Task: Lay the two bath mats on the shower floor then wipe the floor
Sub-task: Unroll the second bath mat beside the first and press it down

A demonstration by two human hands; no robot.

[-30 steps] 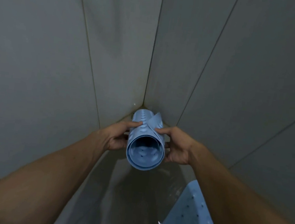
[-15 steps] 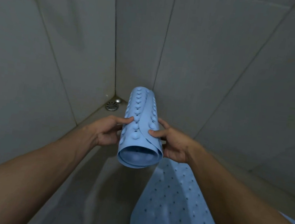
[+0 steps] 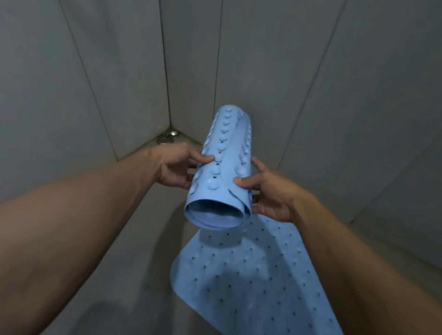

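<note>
Head view, looking down into a tiled shower corner. One blue bath mat lies unrolled and flat on the shower floor at lower right, its perforated face up and its near end running out of frame beneath the right forearm. The second, rolled mat is held in the air above the far end of the flat one, its open end toward the camera and its suction cups on the outside. The left hand grips the roll's left side, thumb laid across the top and fingers curled beneath; the right hand holds the right side, thumb pressed on the loose outer flap and fingers wrapped behind. Both hands are thus closed around the roll, not spread. A round metal drain sits in the far corner where the grey wall tiles meet the floor, and bare floor shows to the left of the laid mat. Progress, as judged: the first mat is placed; the second is still to be unrolled and laid, probably on the bare strip at left; wiping has not begun, and no cloth or wiping tool is visible.
</note>
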